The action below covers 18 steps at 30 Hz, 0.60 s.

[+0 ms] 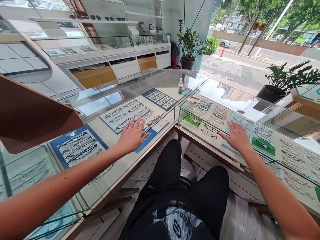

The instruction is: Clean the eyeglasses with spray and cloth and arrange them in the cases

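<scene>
My left hand [133,135] lies flat, fingers spread, on the glass top of the left display case [125,166]. Beneath the glass near it, several eyeglass frames rest on a white-and-blue tray [113,117], and a blue card [147,140] shows beside my thumb. My right hand [237,136] is likewise stretched out flat over the glass of the right display case [210,131], above a pale green tray [241,120] of eyeglasses. Neither hand holds anything. Another blue tray of dark-rimmed eyeglasses [79,146] lies below my left forearm.
A small white spray bottle [180,86] stands at the far corner. A brown panel [35,113] juts in at the left. Potted plants [188,50] stand behind and at the right. Wall shelves [100,20] hold sunglasses. My knees [167,160] are under the corner where the cases meet.
</scene>
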Each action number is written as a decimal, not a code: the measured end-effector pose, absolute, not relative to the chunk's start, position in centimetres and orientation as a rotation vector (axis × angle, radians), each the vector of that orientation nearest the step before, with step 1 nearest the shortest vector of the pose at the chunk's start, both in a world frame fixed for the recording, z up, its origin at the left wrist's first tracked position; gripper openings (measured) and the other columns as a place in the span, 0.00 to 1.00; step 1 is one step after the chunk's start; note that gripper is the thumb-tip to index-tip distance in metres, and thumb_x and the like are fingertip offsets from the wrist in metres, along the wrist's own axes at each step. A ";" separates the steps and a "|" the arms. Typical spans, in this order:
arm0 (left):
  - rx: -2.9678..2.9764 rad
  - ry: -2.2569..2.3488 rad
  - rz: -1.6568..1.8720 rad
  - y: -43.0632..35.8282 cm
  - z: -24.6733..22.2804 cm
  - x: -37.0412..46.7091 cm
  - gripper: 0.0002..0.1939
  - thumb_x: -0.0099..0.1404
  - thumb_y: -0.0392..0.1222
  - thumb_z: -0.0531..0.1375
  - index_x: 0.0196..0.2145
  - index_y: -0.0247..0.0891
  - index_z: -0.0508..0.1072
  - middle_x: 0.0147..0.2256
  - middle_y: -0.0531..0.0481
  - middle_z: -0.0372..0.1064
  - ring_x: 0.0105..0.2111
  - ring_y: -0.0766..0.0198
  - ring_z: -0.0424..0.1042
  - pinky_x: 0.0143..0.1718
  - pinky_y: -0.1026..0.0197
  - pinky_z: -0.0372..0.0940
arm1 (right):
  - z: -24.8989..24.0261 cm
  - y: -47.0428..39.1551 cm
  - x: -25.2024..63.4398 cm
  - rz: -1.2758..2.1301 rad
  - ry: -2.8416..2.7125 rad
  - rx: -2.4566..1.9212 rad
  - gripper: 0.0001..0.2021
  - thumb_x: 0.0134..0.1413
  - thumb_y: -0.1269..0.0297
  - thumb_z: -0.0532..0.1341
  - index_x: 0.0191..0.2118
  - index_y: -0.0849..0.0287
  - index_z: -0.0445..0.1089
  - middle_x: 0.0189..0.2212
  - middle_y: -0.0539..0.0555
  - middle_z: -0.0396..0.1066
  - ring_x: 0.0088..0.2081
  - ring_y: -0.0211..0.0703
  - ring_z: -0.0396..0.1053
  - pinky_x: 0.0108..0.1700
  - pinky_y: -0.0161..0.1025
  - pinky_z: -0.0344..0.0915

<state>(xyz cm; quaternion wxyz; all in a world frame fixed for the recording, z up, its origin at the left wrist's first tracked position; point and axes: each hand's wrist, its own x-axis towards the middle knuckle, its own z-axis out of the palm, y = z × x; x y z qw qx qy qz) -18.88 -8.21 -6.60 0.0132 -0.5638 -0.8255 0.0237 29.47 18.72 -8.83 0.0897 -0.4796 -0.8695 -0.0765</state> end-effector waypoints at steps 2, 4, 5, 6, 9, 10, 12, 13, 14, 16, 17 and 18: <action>-1.753 -2.584 0.093 -8.2 -6.6 -18.9 0.44 0.83 0.60 0.47 0.84 0.29 0.50 0.84 0.35 0.38 0.84 0.34 0.40 0.81 0.35 0.47 | -9.0 19.0 29.6 -0.267 -2.591 -1.394 0.48 0.74 0.30 0.45 0.77 0.69 0.60 0.75 0.78 0.64 0.73 0.76 0.63 0.71 0.69 0.65; -1.756 -2.584 0.090 -8.3 -6.6 -18.9 0.44 0.83 0.62 0.46 0.84 0.30 0.50 0.84 0.36 0.38 0.84 0.35 0.40 0.81 0.36 0.46 | -9.0 19.3 29.8 -0.308 -2.587 -1.358 0.47 0.74 0.30 0.46 0.77 0.68 0.61 0.73 0.77 0.67 0.71 0.77 0.65 0.69 0.70 0.66; -1.758 -2.583 0.088 -8.3 -6.6 -18.9 0.44 0.83 0.62 0.46 0.84 0.30 0.50 0.84 0.36 0.38 0.84 0.36 0.40 0.81 0.36 0.46 | -9.0 19.4 29.8 -0.325 -2.583 -1.338 0.46 0.74 0.30 0.46 0.76 0.67 0.62 0.71 0.77 0.68 0.70 0.77 0.65 0.68 0.70 0.67; -1.760 -2.584 0.090 -8.3 -6.6 -18.8 0.44 0.83 0.62 0.46 0.84 0.31 0.50 0.84 0.36 0.38 0.84 0.36 0.40 0.81 0.36 0.46 | -9.0 19.5 29.8 -0.338 -2.579 -1.317 0.45 0.75 0.31 0.46 0.76 0.67 0.62 0.70 0.77 0.69 0.68 0.77 0.66 0.66 0.71 0.68; -1.751 -2.589 0.120 -8.2 -6.4 -18.6 0.44 0.83 0.61 0.46 0.84 0.30 0.49 0.84 0.35 0.37 0.84 0.35 0.39 0.82 0.36 0.45 | -8.9 19.6 29.6 -0.381 -2.572 -1.290 0.43 0.76 0.34 0.46 0.75 0.69 0.64 0.69 0.78 0.70 0.67 0.78 0.67 0.63 0.70 0.70; -1.747 -2.590 0.127 -8.1 -6.3 -18.5 0.44 0.84 0.61 0.46 0.85 0.29 0.49 0.84 0.35 0.37 0.84 0.35 0.39 0.82 0.36 0.45 | -8.9 19.5 29.5 -0.398 -2.573 -1.293 0.42 0.77 0.36 0.46 0.74 0.70 0.64 0.69 0.78 0.70 0.67 0.78 0.67 0.62 0.69 0.70; -1.744 -2.592 0.119 -8.1 -6.2 -18.3 0.44 0.83 0.61 0.46 0.85 0.30 0.48 0.84 0.35 0.37 0.84 0.35 0.40 0.82 0.36 0.45 | -8.9 19.4 29.4 -0.434 -2.578 -1.301 0.41 0.78 0.38 0.46 0.73 0.72 0.65 0.69 0.79 0.70 0.66 0.78 0.67 0.62 0.68 0.71; -1.747 -2.597 0.108 -8.1 -6.1 -18.2 0.44 0.83 0.61 0.46 0.85 0.30 0.48 0.84 0.36 0.37 0.84 0.35 0.40 0.82 0.36 0.45 | -8.9 19.3 29.3 -0.447 -2.584 -1.304 0.40 0.78 0.39 0.46 0.73 0.72 0.65 0.69 0.79 0.70 0.66 0.78 0.68 0.61 0.68 0.71; -1.751 -2.603 0.095 -8.1 -6.0 -18.2 0.44 0.83 0.61 0.46 0.85 0.31 0.48 0.84 0.36 0.37 0.84 0.35 0.39 0.82 0.36 0.45 | -8.9 19.3 29.3 -0.455 -2.594 -1.305 0.40 0.78 0.40 0.46 0.73 0.72 0.64 0.69 0.80 0.70 0.66 0.78 0.68 0.61 0.68 0.71; -1.760 -2.619 0.073 -8.1 -6.0 -18.1 0.44 0.83 0.61 0.46 0.85 0.33 0.48 0.85 0.38 0.36 0.84 0.36 0.38 0.82 0.36 0.45 | -8.8 19.3 29.2 -0.456 -2.610 -1.311 0.40 0.78 0.40 0.47 0.74 0.72 0.64 0.68 0.80 0.70 0.66 0.79 0.68 0.61 0.68 0.71; -1.762 -2.627 0.066 -8.1 -6.0 -18.1 0.44 0.83 0.61 0.46 0.85 0.34 0.48 0.85 0.38 0.36 0.84 0.36 0.38 0.82 0.36 0.45 | -8.6 19.4 29.0 -0.450 -2.619 -1.309 0.39 0.77 0.41 0.48 0.74 0.71 0.63 0.68 0.80 0.70 0.66 0.79 0.68 0.61 0.68 0.71; -1.762 -2.633 0.063 -8.1 -6.0 -18.1 0.44 0.83 0.61 0.46 0.85 0.34 0.47 0.85 0.39 0.36 0.84 0.36 0.37 0.82 0.36 0.44 | -8.5 19.5 28.7 -0.443 -2.627 -1.295 0.38 0.77 0.41 0.48 0.74 0.70 0.63 0.68 0.80 0.70 0.66 0.79 0.68 0.61 0.69 0.71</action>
